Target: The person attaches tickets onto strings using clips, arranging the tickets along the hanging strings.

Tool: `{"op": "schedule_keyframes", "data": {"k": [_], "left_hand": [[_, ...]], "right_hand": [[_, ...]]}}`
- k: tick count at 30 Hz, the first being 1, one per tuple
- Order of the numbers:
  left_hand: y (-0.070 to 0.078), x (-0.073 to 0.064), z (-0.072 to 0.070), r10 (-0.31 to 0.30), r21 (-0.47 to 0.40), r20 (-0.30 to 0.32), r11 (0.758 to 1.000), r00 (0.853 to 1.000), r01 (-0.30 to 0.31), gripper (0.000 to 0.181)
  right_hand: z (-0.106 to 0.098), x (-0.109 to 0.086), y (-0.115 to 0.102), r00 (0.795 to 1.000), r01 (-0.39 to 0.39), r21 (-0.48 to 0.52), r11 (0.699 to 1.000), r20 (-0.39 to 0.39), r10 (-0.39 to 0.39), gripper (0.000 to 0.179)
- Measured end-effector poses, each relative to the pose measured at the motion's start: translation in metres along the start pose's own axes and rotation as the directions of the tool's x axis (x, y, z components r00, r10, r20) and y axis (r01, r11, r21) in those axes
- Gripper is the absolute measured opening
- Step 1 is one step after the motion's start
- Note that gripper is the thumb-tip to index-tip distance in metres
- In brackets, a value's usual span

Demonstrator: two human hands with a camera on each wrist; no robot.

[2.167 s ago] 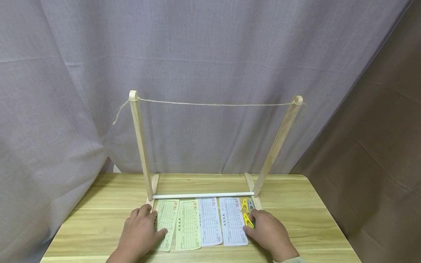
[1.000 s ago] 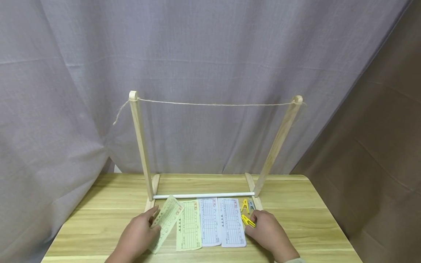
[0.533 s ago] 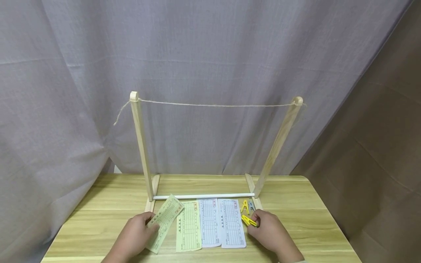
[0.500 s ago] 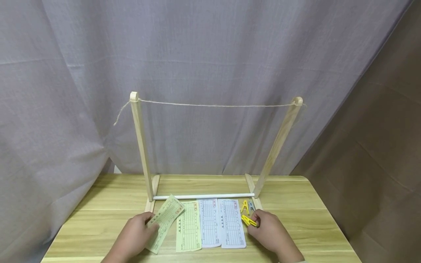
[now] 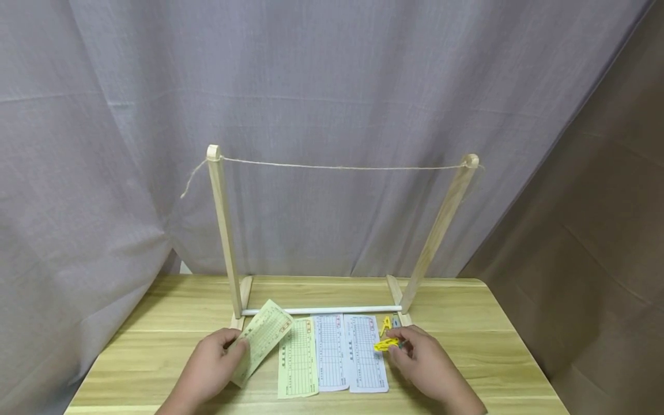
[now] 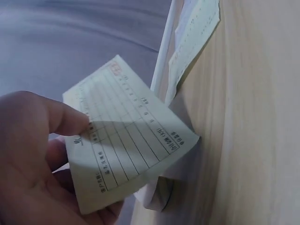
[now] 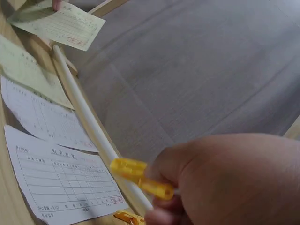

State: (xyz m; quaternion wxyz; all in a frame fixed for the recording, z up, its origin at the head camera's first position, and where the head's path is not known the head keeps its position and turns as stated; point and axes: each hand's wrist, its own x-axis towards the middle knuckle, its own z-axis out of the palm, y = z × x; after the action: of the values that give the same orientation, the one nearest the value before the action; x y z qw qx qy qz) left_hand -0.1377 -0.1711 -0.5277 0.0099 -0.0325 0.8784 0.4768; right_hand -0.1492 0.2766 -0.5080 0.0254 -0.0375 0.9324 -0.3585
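Note:
My left hand (image 5: 212, 363) pinches a yellow-green receipt slip (image 5: 267, 334) along its left edge; the slip tilts up off the table, printed side showing in the left wrist view. Between thumb and fingers my right hand (image 5: 427, 363) holds a yellow clothespin (image 5: 386, 344), its tip over the rightmost white receipt slip (image 5: 365, 360). Another yellow-green slip (image 5: 297, 363) and a second white slip (image 5: 330, 357) lie side by side on the table. Just beyond the right hand lie a second yellow clothespin (image 5: 385, 325) and a grey clothespin (image 5: 396, 321), partly hidden by the fingers.
A wooden stand has a left post (image 5: 224, 236) and a right post (image 5: 441, 230), with a thin twine (image 5: 339, 168) strung between their tops. A white rod (image 5: 321, 310) joins the feet, just behind the slips. Grey curtain (image 5: 332, 86) hangs behind the wooden table (image 5: 467, 340).
The left hand has picked up the leftmost yellow-green slip and tilted it upward. The right hand has lifted a yellow clothespin and shifted it leftward over the white slip's edge.

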Motion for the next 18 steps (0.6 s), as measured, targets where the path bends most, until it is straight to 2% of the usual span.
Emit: {"op": "schedule_keyframes", "data": {"k": [3, 6, 8, 12, 18], "left_hand": [[-0.001, 0.000, 0.000, 0.033, -0.024, -0.029, 0.999, 0.999, -0.034, 0.014], [-0.001, -0.003, 0.001, 0.051, -0.078, -0.050, 0.995, 0.997, -0.055, 0.015], [-0.001, -0.005, 0.002, 0.048, -0.116, -0.060, 0.992, 0.997, -0.055, 0.017], [0.002, -0.007, 0.004, 0.028, -0.161, -0.072, 0.986, 0.997, -0.039, 0.018], [0.010, -0.006, 0.002, 0.034, -0.147, -0.092, 0.988, 0.995, -0.048, 0.013]], "right_hand": [[-0.001, 0.002, 0.001, 1.000, 0.012, 0.153, 0.988, -0.003, -0.011, 0.041], [-0.001, 0.003, 0.003, 1.000, 0.013, 0.306, 0.952, -0.010, -0.011, 0.046], [-0.003, 0.003, 0.004, 1.000, 0.021, 0.366, 0.930, -0.013, -0.018, 0.044], [-0.005, 0.004, 0.005, 0.996, 0.084, 0.399, 0.913, -0.035, -0.076, 0.042], [-0.005, 0.004, 0.002, 0.980, 0.201, 0.391, 0.898, -0.065, -0.190, 0.042]]}}
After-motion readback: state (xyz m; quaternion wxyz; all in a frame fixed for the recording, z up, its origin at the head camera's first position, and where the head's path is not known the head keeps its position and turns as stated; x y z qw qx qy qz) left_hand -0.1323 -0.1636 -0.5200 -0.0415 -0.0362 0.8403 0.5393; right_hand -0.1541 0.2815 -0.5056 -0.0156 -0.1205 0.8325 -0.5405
